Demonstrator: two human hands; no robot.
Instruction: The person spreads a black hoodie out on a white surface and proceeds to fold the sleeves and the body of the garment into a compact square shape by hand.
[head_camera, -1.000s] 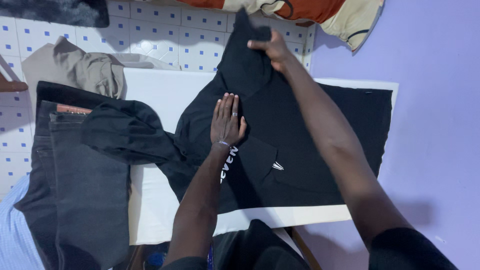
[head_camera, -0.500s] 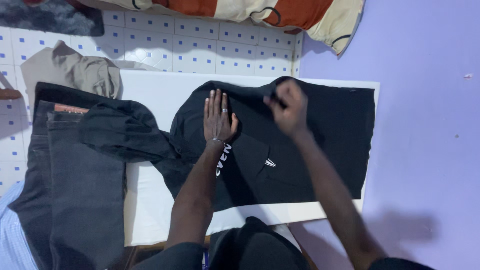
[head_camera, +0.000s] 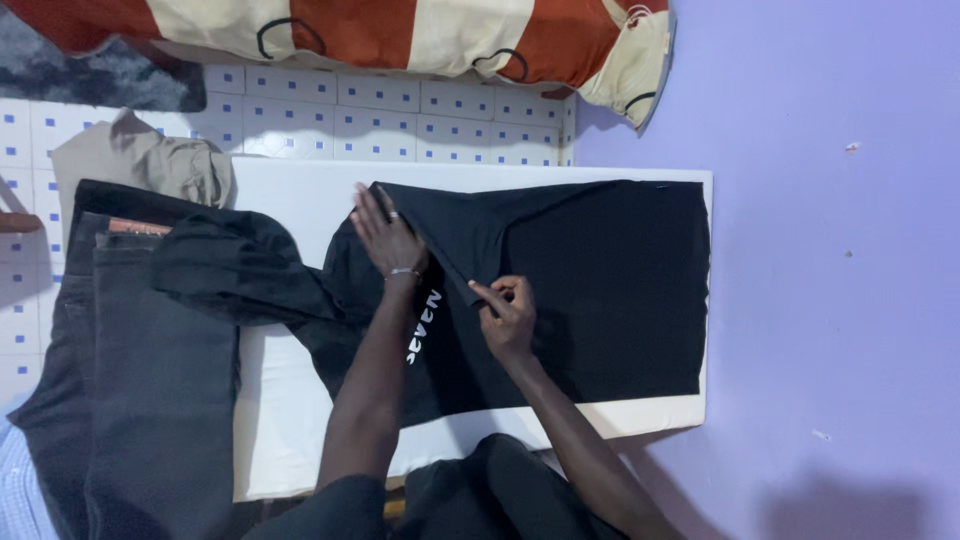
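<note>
- Folding the black shirt (head_camera: 600, 280) is the step in hand; the garment lies spread on the white board (head_camera: 290, 420), its body reaching the board's right edge.
- Keep your left hand (head_camera: 385, 240) flat, fingers together and closed on nothing, pressing the cloth near the board's far edge. It anchors the fold line.
- Note that your right hand (head_camera: 508, 315) pinches the tip of the turned-over flap between thumb and fingers, near the middle of the board.
- Draw the flap taut before you lay it down, so that no crease is trapped under it.
- Align the folded edge with the line running from your left fingertips (head_camera: 362, 197) to the pinch.
- Smooth outward toward the right edge once the flap lies flat.
- Keep the cloth apart from the dark jeans (head_camera: 150, 380) and the black garment (head_camera: 235, 265) heaped at the board's left edge.
</note>
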